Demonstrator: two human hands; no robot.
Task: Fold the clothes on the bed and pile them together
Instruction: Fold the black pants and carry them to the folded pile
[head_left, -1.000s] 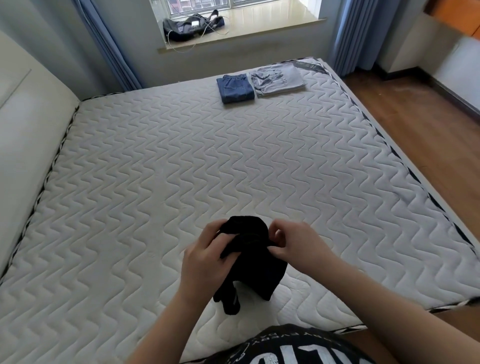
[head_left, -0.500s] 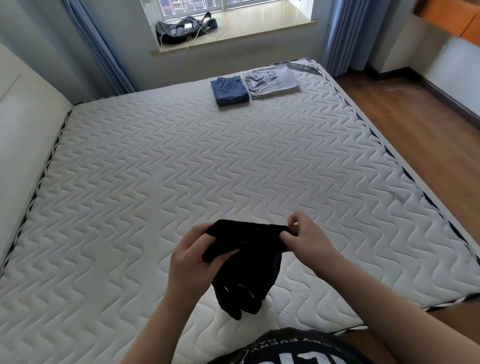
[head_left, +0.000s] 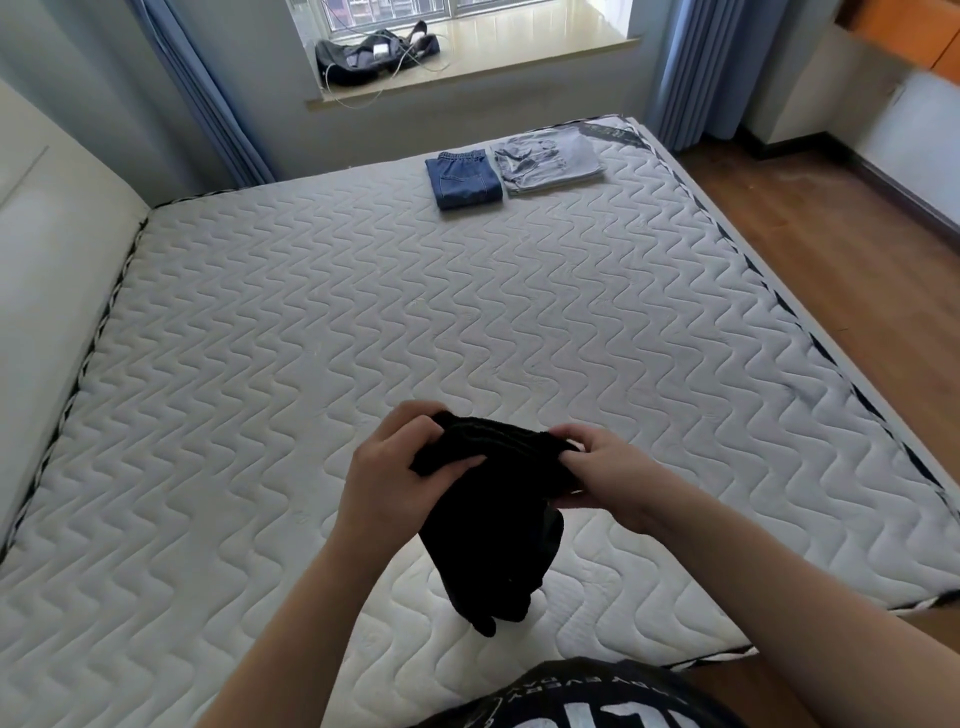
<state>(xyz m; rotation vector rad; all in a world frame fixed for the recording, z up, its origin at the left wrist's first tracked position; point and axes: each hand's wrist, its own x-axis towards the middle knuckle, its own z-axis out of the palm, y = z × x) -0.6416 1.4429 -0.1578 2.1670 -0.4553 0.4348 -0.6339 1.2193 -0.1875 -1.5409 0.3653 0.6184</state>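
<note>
Gripping black garment (head_left: 493, 525) above near mattress (head_left: 311, 338) edge: left hand (head_left: 387, 483) and right hand (head_left: 605, 480) pinched top edge, fingers curled; long axis hung downward toward mattress.

place: home bedroom | signs: bare quilted mattress (head_left: 467, 312), blue curtains (head_left: 680, 67), windowsill (head_left: 519, 62)

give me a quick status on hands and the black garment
Left hand and right hand both grip black garment, held above mattress. Folded jeans and grey garment far side. Nothing in the way.
</note>
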